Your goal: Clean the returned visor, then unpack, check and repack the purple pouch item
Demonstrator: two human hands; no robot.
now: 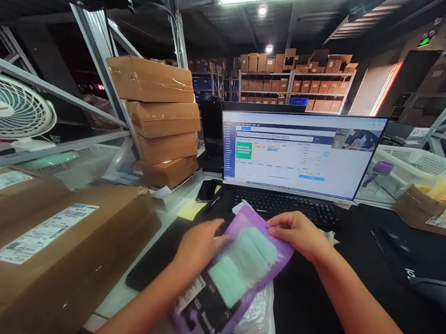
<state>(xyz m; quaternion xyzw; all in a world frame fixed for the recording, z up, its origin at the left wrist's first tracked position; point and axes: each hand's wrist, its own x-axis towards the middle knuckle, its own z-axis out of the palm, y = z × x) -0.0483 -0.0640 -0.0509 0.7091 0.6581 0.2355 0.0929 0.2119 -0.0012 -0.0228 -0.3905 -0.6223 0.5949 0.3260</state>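
Observation:
A translucent purple plastic bag [284, 250] lies slanted in front of me. Through its film show a folded mint-green textile item [250, 260] and a black card [208, 314] with a white label. My right hand [298, 233] pinches the bag's upper right edge between thumb and fingers. At the left edge is my left hand [199, 243], its thumb over the film and its fingers curled by the edge; slight blur softens the fingertips. Partly under the purple bag lies a clear plastic packet [264, 315], on the black desk mat [303, 307].
Behind the bag stand a keyboard [287, 206] and a lit monitor [273, 157]. Large cartons [117, 235] and stacked boxes [167, 122] crowd the left, with a fan [2, 107] beyond. A phone [206, 191] lies near yellow paper. A barcode scanner [441, 294] rests at right.

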